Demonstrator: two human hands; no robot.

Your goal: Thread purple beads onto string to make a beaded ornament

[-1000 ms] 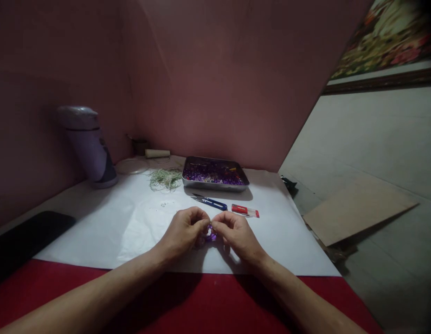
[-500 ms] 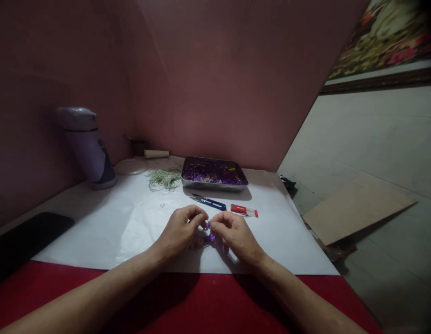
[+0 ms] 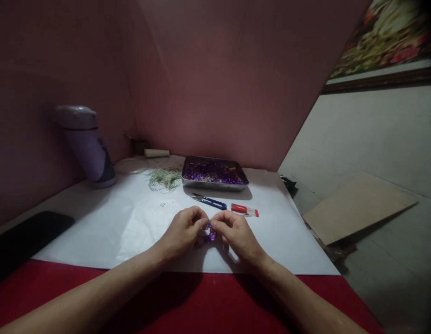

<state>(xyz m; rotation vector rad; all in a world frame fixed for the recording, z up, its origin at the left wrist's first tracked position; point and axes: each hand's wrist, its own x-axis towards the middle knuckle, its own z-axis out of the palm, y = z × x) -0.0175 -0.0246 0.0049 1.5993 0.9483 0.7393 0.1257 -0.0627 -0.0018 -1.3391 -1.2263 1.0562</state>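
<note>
A small loop of purple beads (image 3: 210,237) hangs between my two hands, just above the white paper (image 3: 142,232). My left hand (image 3: 187,226) pinches its top from the left with thumb and forefinger. From the right, my right hand (image 3: 234,231) pinches it too, fingertips nearly touching those of the left. Any thread at the fingertips is too fine to make out. Beyond the hands lie blue thread snips (image 3: 213,202) and a small red-and-clear case (image 3: 243,209). Farther back stands a metal tray (image 3: 215,186) of purple beads.
A tangle of pale green thread (image 3: 164,179) lies left of the tray. A purple tumbler (image 3: 88,150) stands at the left wall, with a black flat object (image 3: 30,241) nearer me. A few tiny bits (image 3: 163,204) lie on the paper. Pink walls (image 3: 208,93) close off the back.
My left hand has shifted slightly right, bringing its fingertips closer to those of my right hand. The bead loop stays held between them.
</note>
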